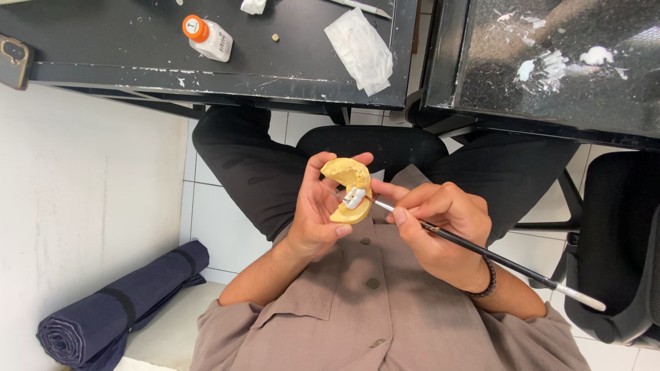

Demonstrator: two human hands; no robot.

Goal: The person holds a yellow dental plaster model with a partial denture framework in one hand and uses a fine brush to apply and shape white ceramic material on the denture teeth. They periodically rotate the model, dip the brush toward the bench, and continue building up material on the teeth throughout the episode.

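Item: yellow plaster dental cast (347, 185), horseshoe-shaped, with a short row of white teeth (355, 198) set on its inner curve. Held in front of the chest, above the lap, well below the desk edge.

Left hand (317, 213): fingers curled shut around the cast, thumb over the top, fingertips under its lower end.

Right hand (440, 223): fingers pinched closed on a slim paintbrush (481, 252) with black handle and white end. Its metal ferrule and tip point left and meet the white teeth. A dark beaded bracelet (487, 282) sits on this wrist.

Person: grey-brown buttoned shirt (371, 302), dark trousers (254, 172), seated on a black chair (381, 145).

Surroundings:
- Black desk (137, 62), top of view, edge chipped white.
- Small white bottle (207, 38) with orange cap, lying on the desk.
- Crumpled white sachet (359, 48), near the desk's right end.
- Second dark worktop (550, 75), right, smeared with white residue.
- Rolled navy fabric bundle (120, 309), strapped, on the floor at lower left.
- Second black chair (619, 240), far right.
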